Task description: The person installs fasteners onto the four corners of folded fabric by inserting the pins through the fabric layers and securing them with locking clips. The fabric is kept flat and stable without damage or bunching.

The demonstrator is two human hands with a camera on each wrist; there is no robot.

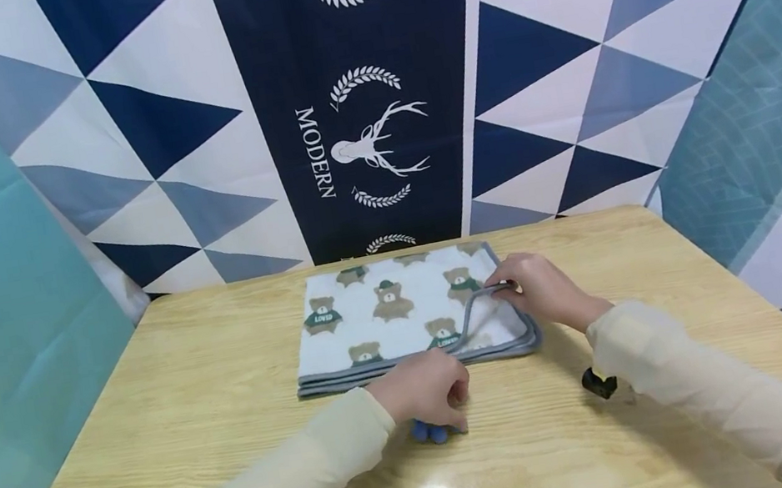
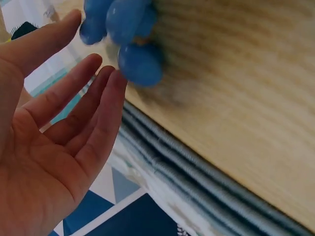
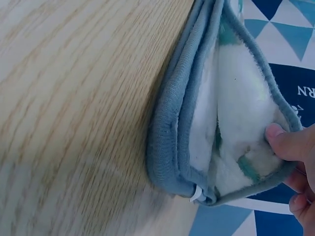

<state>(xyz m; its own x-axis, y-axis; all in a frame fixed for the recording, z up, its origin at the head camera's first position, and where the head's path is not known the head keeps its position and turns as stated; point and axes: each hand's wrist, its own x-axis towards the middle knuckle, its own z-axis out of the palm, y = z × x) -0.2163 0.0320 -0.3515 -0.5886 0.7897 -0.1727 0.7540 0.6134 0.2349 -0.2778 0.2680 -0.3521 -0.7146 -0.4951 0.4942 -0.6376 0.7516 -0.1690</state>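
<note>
- Pinching the blanket (image 1: 391,320) by one corner, our right hand (image 1: 537,285) could lose it.
- Our left hand (image 1: 423,387), loosely spread, might nudge the blue object (image 2: 140,65).

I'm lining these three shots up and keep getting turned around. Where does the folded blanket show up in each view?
Head: the folded blanket sits just below centre, one flap pinched up by the right hand.
Left wrist: the folded blanket runs diagonally from near the centre to the lower right corner.
Right wrist: the folded blanket fills the centre-right, from the top edge to near the bottom.
Shared landmark: the wooden table.
</note>
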